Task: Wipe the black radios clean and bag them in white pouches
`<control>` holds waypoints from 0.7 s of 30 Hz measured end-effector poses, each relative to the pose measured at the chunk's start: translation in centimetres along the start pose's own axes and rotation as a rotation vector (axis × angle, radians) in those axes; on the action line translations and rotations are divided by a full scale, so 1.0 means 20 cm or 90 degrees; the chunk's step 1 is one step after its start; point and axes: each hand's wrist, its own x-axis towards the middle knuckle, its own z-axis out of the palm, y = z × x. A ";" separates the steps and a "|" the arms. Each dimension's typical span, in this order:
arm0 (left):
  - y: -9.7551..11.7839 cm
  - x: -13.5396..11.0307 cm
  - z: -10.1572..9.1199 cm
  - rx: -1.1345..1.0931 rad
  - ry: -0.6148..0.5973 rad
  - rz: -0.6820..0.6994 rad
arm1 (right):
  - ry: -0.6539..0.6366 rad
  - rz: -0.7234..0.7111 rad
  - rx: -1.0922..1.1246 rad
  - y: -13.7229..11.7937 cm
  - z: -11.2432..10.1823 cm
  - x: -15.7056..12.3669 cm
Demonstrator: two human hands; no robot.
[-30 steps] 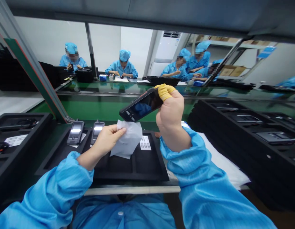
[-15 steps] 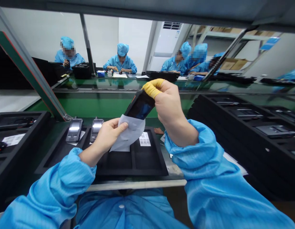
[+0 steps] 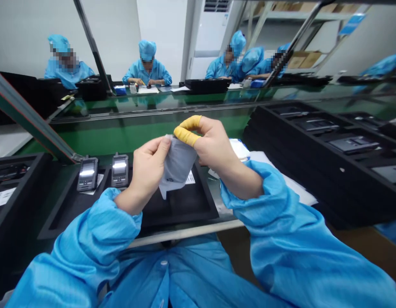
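– My left grip (image 3: 149, 164) is pinched, thumb against forefinger, on the mouth of a thin white bag (image 3: 177, 169). My right grip (image 3: 214, 145) is closed at that same mouth; whether it also catches the top of the phone (image 3: 182, 153) I can't tell.

– What has just changed?

– Half a second ago the phone's upper half stood out of the bag. Now it is down inside, only a grey shape through the white.

– And that means?

– The sliding-in is all but done, I'd judge. I hold both up over the tray (image 3: 198, 203), right of its middle and towards its far edge.

– Count for me.

– One bag, one phone in it. Two more phones (image 3: 88, 173) lie unbagged near the tray's far left corner. Two printed labels (image 3: 95, 185) show: one by the leftmost phone, one partly behind the bag. Two yellow finger covers (image 3: 187, 136), both on my right grip. One tray before me, on the desk (image 3: 188, 233).
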 end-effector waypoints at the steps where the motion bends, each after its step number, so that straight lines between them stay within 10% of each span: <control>1: 0.01 0.00 0.03 0.016 0.005 0.029 | 0.011 -0.016 -0.011 -0.01 -0.03 -0.02; 13: 0.12 0.09 0.32 -0.018 -0.048 0.214 | -0.115 0.024 0.123 0.12 -0.23 -0.19; 21: 0.15 0.10 0.31 -0.028 -0.064 0.084 | 0.005 0.103 0.053 0.15 -0.17 -0.21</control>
